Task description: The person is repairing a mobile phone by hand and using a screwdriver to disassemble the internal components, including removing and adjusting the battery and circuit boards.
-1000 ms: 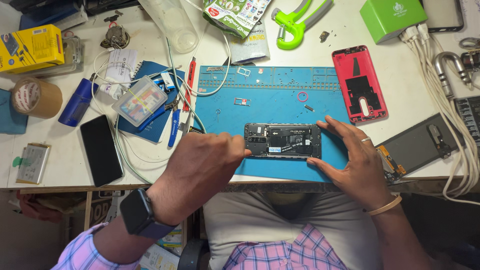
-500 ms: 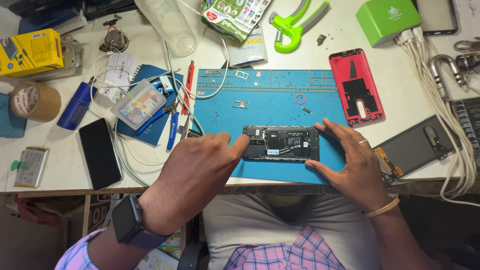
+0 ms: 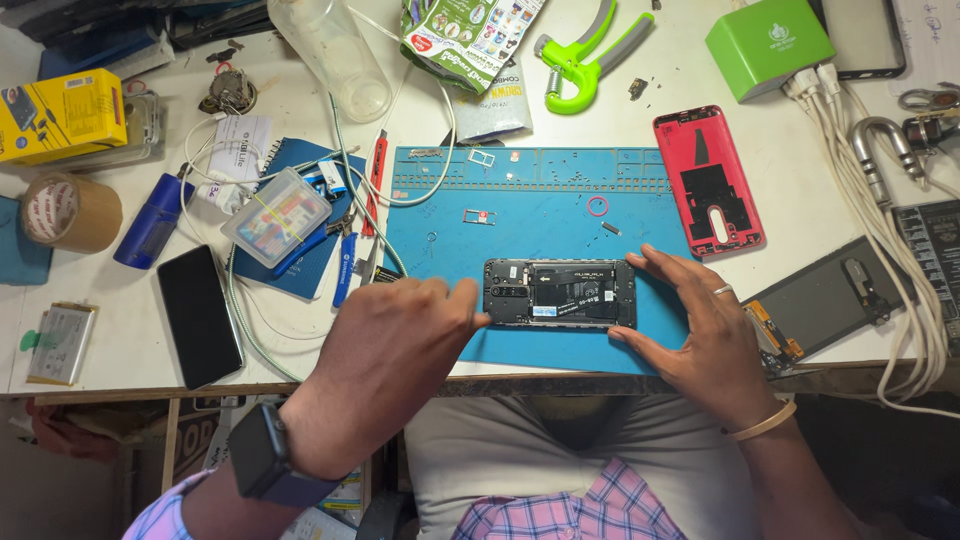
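An opened phone (image 3: 560, 293) with its back removed lies flat on the blue work mat (image 3: 530, 190), near the table's front edge. My right hand (image 3: 695, 335) holds the phone's right end between thumb and fingers. My left hand (image 3: 395, 355), with a dark watch on the wrist, rests at the phone's left end, its fingertips touching that edge. The inner boards and battery area show between the two hands.
A red phone back cover (image 3: 708, 180) lies right of the mat. A black phone (image 3: 200, 315), blue notebook (image 3: 300, 265), clear plastic box (image 3: 276, 215), tape roll (image 3: 70, 212), yellow box (image 3: 62, 115) and loose battery (image 3: 60, 343) sit left. White cables (image 3: 880, 240), green charger (image 3: 768, 45) right.
My left hand has drawn back a little to the left and now touches only the phone's left edge. The right hand keeps its hold; the phone has barely moved.
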